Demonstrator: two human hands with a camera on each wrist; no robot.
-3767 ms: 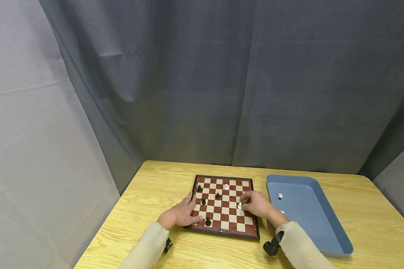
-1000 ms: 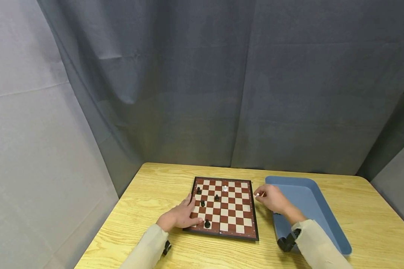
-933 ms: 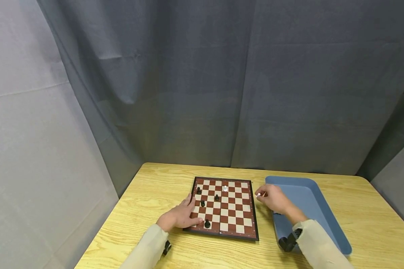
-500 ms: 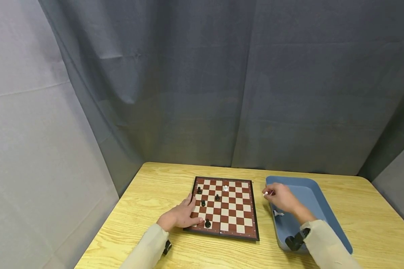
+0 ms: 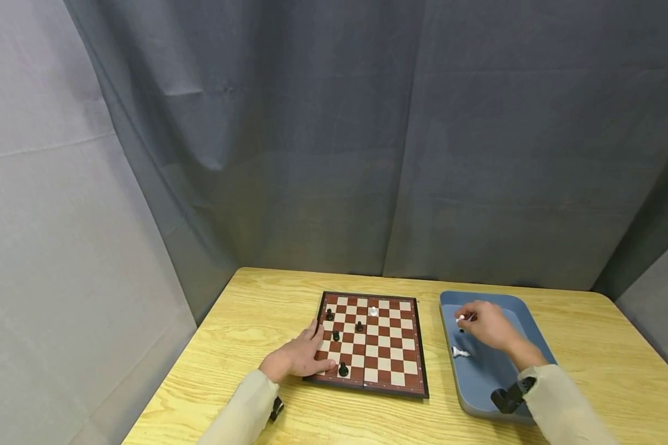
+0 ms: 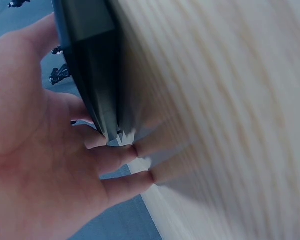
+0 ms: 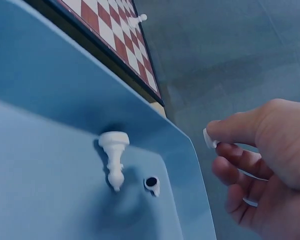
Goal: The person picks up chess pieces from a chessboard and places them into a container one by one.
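My left hand (image 5: 297, 356) rests with straight fingers on the left edge of the red and white chessboard (image 5: 392, 351); in the left wrist view its fingertips reach past the board's dark side to the wooden table. Over the blue tray (image 5: 479, 383), my right hand (image 5: 492, 326) pinches a small white chess piece (image 7: 209, 139) between thumb and fingers, which mostly cover it. Inside the tray a tall white chess piece (image 7: 115, 155) lies on its side. Near it is a smaller white piece (image 7: 152, 186), its dark base showing.
Several black chess pieces, one a near piece (image 5: 342, 369) by my left thumb, stand on the board's left half. A white pawn (image 5: 373, 311) stands towards its far edge. The wooden table (image 5: 256, 309) ends at a grey curtain (image 5: 312, 185).
My right hand has lifted a white chess piece off the board's right half and carried it right, over the tray. The left hand has stayed in place.
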